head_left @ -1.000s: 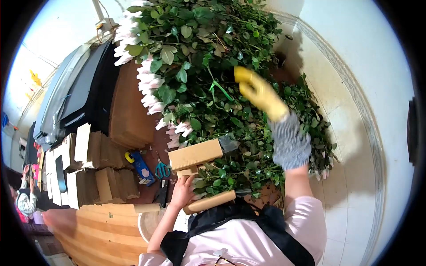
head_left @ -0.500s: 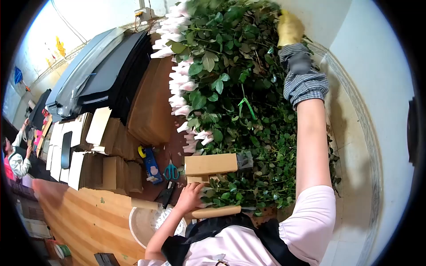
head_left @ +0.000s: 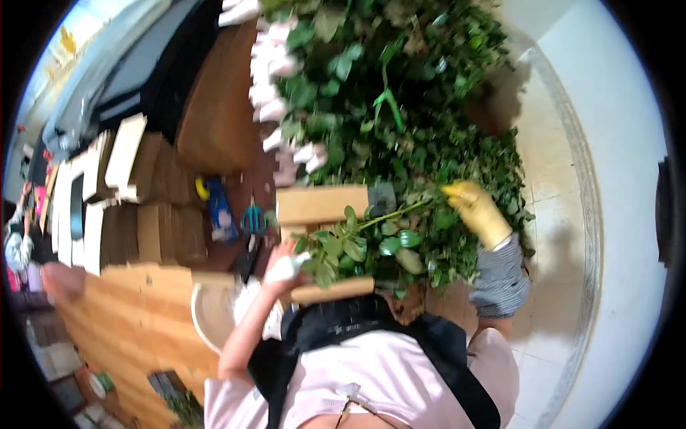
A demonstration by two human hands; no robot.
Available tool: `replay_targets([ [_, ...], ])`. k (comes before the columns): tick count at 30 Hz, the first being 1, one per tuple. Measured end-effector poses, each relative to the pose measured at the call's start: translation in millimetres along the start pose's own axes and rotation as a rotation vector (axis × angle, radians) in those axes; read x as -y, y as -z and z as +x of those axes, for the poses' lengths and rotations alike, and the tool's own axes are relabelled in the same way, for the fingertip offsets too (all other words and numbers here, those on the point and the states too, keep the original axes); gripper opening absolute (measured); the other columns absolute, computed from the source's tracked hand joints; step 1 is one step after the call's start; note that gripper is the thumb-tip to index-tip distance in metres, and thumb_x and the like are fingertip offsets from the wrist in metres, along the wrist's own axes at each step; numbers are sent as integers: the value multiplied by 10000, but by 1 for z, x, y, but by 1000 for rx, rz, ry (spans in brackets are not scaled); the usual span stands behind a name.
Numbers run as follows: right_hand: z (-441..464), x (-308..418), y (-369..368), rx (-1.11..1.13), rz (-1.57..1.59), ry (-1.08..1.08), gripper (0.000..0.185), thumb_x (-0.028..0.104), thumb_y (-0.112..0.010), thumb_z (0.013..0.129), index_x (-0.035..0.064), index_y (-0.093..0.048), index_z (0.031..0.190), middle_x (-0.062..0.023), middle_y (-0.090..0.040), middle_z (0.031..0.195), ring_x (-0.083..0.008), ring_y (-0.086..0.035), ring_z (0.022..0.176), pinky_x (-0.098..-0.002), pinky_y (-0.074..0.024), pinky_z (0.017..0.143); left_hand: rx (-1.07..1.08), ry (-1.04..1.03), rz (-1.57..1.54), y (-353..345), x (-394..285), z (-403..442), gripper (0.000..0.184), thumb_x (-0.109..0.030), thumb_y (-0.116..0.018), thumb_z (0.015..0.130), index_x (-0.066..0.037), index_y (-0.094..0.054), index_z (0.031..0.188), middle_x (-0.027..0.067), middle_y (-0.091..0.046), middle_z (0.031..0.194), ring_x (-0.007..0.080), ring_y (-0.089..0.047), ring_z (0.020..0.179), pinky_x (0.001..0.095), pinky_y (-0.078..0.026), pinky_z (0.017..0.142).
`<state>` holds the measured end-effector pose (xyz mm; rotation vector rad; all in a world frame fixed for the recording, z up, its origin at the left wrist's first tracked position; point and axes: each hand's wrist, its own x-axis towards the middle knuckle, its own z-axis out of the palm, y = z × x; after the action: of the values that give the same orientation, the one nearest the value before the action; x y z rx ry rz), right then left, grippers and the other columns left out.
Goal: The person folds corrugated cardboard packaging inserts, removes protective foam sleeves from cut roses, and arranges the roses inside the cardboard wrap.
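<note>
My right hand point(head_left: 475, 211), in a yellow glove with a checked cuff, pinches the cut end of a long leafy flower stem point(head_left: 389, 214). That stem slants down to the left. At its far end a bud in a white sleeve point(head_left: 287, 267) lies over my left hand point(head_left: 281, 254). My bare left hand is beside the cardboard pieces point(head_left: 321, 204), its fingers blurred and partly covered by the bud, so its grip is unclear. Beyond both hands lies a large pile of leafy stems point(head_left: 421, 93), pale sleeved heads point(head_left: 268, 79) along its left side.
Blue-handled scissors point(head_left: 254, 220) and a blue box point(head_left: 220, 211) lie left of the cardboard. Stacks of folded cardboard point(head_left: 161, 232) stand farther left, near a white bucket point(head_left: 207, 314). A wall point(head_left: 614, 143) runs along the right. Another person point(head_left: 18, 247) is at far left.
My right hand has come back from the far end of the pile toward my body, now with a stem in it. My view has shifted, and the sleeved bud now lies over my left hand.
</note>
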<state>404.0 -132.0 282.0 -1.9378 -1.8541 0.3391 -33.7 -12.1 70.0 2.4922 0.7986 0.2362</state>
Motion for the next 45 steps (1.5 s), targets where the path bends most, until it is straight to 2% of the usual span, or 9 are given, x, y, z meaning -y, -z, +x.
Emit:
replay_targets([
  [3,-76,-41,-104,48,-101,-162,272,50,-710,851,101,-714,1118,-112,-717,927,-261,-681,844,-354,-575,789,250,282,53,28,-26,10,590,-153,-765,658,-1,-588,1200,169,-618,1201,328,-587,1086,438,-457,931],
  [10,-88,11,-136,-218,-602,-167,99,65,-667,798,78,-709,886,-119,-669,753,-311,-649,712,-424,-533,717,119,121,187,54,-52,22,670,-156,-783,634,-22,-588,1261,181,-515,1331,347,-476,1246,458,-398,1038],
  [14,-145,-47,-237,-39,-298,-493,354,96,-633,878,92,-661,1231,-167,-644,1256,-312,-613,1137,-436,-478,1008,32,59,99,40,-37,23,627,-158,-823,613,-10,-600,1180,228,-448,1335,420,-450,1204,511,-383,1031],
  [19,-68,-72,-88,582,461,-531,559,258,-596,980,117,-417,1490,-132,-547,1401,-221,-577,1188,-343,-474,1025,-4,38,82,29,-24,22,666,-96,-819,592,-44,-567,1206,214,-452,1351,422,-450,1221,520,-377,1034],
  [26,156,-18,47,-599,132,104,423,234,-617,956,86,-573,1350,-140,-583,1382,-280,-561,1271,-373,-432,1079,-96,29,17,19,-19,14,600,-92,-771,643,-78,-593,1216,168,-473,1377,379,-449,1278,544,-339,1088],
  [30,284,-31,97,-812,-641,202,330,214,-676,908,172,-650,1234,-104,-621,1330,-265,-595,1207,-393,-470,1027,-119,25,25,18,-20,14,571,-67,-743,658,-75,-597,1211,164,-486,1369,373,-460,1278,535,-345,1087],
  [33,333,-33,85,-743,-919,72,344,243,-662,922,194,-640,1262,-63,-599,1369,-282,-522,1290,-427,-346,1140,-133,21,34,20,-22,15,492,-93,-719,716,-72,-598,1193,164,-477,1377,386,-466,1265,514,-364,1069],
  [42,370,-13,114,-407,-1094,-141,231,212,-695,873,153,-696,1096,-76,-721,975,-286,-696,917,-402,-574,804,-108,41,-4,15,-18,14,573,-98,-719,708,-103,-584,1265,155,-473,1390,385,-442,1300,517,-356,1078],
  [45,360,-22,154,-435,-554,1,277,308,-668,914,122,-695,1118,-93,-701,1114,-268,-657,1050,-398,-523,913,-87,68,-1,22,-24,12,605,-116,-747,689,-100,-586,1272,152,-474,1385,387,-444,1296,505,-366,1076],
])
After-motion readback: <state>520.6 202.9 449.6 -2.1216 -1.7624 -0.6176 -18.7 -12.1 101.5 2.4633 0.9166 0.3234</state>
